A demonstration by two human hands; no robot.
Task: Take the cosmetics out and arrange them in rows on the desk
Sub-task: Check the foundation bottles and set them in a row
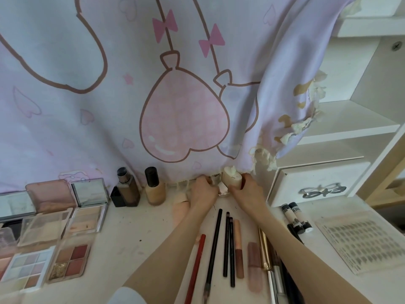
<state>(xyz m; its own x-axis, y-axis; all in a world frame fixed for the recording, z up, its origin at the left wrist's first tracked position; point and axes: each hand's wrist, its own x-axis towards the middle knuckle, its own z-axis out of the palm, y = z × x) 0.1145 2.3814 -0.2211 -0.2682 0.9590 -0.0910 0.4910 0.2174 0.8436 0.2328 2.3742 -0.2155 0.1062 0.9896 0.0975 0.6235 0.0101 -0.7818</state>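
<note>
Both my hands reach to the back of the desk [135, 233], under the hanging cloth. My right hand [246, 190] grips a cream bottle [230, 178] with a pump top, tilted. My left hand [202, 189] curls round a small silvery item [222, 189] beside it; what it is I cannot tell. Several pencils and lip tubes [228, 244] lie in a row in front of me. Open eyeshadow palettes [72, 260] fill the left side. Two foundation bottles [153, 187] stand at the back. Small black-capped tubes [295, 218] lie on the right.
A pink-and-lilac printed cloth [175, 95] hangs over the back wall. White shelves [350, 126] and a small white drawer [317, 187] stand at the right. A sheet of stick-on pieces [361, 240] lies at the right. A pink sponge [180, 210] sits by my left wrist.
</note>
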